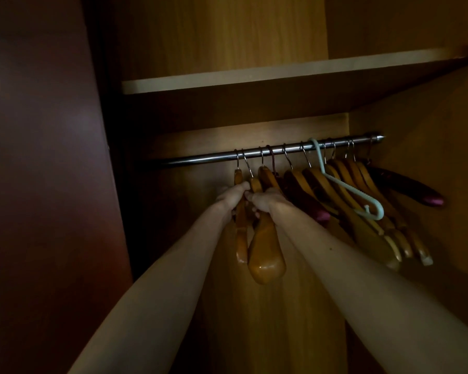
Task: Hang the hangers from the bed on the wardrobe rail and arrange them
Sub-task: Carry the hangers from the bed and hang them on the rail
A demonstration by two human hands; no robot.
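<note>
A chrome wardrobe rail point(200, 158) runs across the dim wardrobe. Several wooden hangers point(362, 211) hang from it toward the right, with a pale green plastic hanger point(343, 184) and a dark purple hanger point(411, 188) among them. At the left end of the row hang a thin wooden hanger point(241, 238) and a broad wooden hanger point(265, 252). My left hand point(231, 197) grips the thin hanger near its top. My right hand point(265, 201) grips the broad hanger just below its hook. The two hands touch each other.
A wooden shelf point(254, 79) spans the wardrobe above the rail. The dark red wardrobe door point(43, 157) stands open at the left. The right side wall point(430, 117) is close to the rail's end. A bare stretch of rail lies left of the hangers.
</note>
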